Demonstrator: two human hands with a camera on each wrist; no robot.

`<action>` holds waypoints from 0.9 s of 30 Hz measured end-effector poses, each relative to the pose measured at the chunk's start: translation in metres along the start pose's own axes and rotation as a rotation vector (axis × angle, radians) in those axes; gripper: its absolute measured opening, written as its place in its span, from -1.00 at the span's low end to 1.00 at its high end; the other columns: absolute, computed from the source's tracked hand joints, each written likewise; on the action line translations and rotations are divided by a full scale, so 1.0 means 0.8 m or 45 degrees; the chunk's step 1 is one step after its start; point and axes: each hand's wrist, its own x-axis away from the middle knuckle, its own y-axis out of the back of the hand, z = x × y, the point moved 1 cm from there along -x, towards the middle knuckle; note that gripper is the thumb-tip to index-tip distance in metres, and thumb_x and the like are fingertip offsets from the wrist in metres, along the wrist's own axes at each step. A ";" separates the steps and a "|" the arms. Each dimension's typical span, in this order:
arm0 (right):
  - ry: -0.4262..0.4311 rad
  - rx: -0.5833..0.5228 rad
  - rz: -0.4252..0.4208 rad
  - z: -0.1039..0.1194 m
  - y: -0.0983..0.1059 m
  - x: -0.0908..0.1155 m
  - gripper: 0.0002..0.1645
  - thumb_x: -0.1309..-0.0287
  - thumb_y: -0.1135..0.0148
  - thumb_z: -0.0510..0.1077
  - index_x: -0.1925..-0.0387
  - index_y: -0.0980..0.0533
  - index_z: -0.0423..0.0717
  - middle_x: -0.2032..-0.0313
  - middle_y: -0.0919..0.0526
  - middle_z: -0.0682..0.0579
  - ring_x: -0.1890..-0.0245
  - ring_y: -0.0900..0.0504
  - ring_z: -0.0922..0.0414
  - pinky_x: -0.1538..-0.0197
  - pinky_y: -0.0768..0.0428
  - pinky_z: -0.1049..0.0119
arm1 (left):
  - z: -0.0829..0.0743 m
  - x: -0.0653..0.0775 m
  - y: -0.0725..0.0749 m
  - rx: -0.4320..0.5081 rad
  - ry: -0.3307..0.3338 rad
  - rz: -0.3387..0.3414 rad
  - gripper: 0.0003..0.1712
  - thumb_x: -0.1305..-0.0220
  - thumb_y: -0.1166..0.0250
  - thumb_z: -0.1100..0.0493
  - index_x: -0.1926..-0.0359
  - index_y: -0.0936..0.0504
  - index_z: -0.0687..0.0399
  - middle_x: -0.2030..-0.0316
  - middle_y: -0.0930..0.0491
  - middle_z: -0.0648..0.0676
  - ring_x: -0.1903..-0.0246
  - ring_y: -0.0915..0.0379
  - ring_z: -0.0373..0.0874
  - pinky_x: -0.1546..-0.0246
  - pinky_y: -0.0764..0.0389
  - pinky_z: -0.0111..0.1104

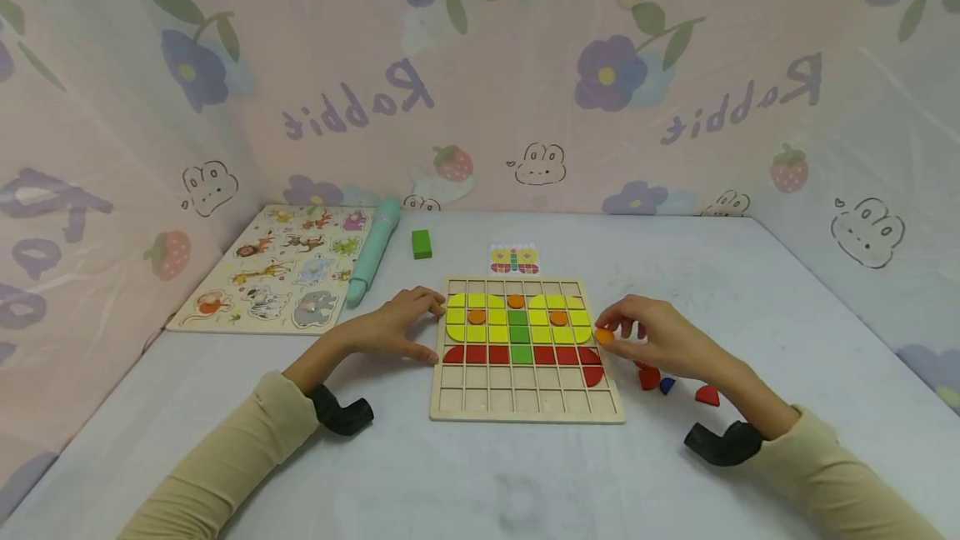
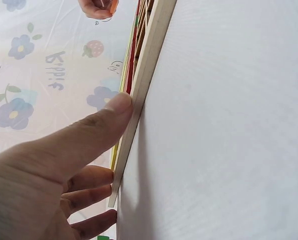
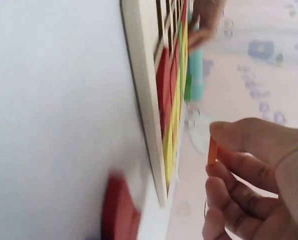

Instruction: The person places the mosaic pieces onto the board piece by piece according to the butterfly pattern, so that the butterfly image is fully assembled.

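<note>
A wooden grid board lies flat, its cells partly filled with yellow, red, green and orange pieces. My right hand pinches an orange round piece between thumb and fingertips at the board's right edge; in the right wrist view that piece shows edge-on. My left hand rests its thumb and fingertips against the board's left edge, fingers spread and relaxed. Behind the board lies a small pattern card with a butterfly-like design. Red pieces and a blue piece lie below the right hand.
An animal puzzle board lies at the back left, with a mint-green stick-shaped object along its right side. A green block sits behind the grid board. Another red piece lies to the right. Printed cloth walls enclose the table.
</note>
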 end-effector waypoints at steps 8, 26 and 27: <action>0.062 -0.150 0.135 0.026 -0.029 -0.007 -0.75 0.00 -0.38 -0.15 0.23 -0.56 -0.05 0.38 -0.53 0.23 0.40 -0.45 0.22 0.38 -0.48 0.36 | 0.002 -0.001 -0.001 0.003 -0.010 0.000 -0.28 0.01 -0.43 -0.08 -0.09 -0.37 0.16 -0.27 -0.20 0.16 -0.28 -0.05 0.10 -0.28 -0.10 -0.02; 0.080 -0.222 0.210 0.023 -0.042 -0.008 -0.71 0.04 -0.42 -0.05 0.23 -0.58 0.05 0.38 -0.56 0.25 0.43 -0.47 0.24 0.41 -0.47 0.43 | 0.001 -0.001 -0.001 -0.003 0.001 0.000 -0.27 0.01 -0.43 -0.06 -0.11 -0.37 0.16 -0.27 -0.20 0.17 -0.27 -0.06 0.12 -0.28 -0.11 0.00; 0.080 -0.223 0.214 0.022 -0.042 -0.008 -0.71 0.04 -0.42 -0.05 0.23 -0.58 0.05 0.38 -0.56 0.25 0.43 -0.47 0.24 0.40 -0.47 0.43 | 0.001 -0.001 -0.001 -0.005 0.001 0.000 -0.28 0.01 -0.43 -0.06 -0.11 -0.37 0.15 -0.27 -0.20 0.17 -0.27 -0.06 0.12 -0.28 -0.11 0.00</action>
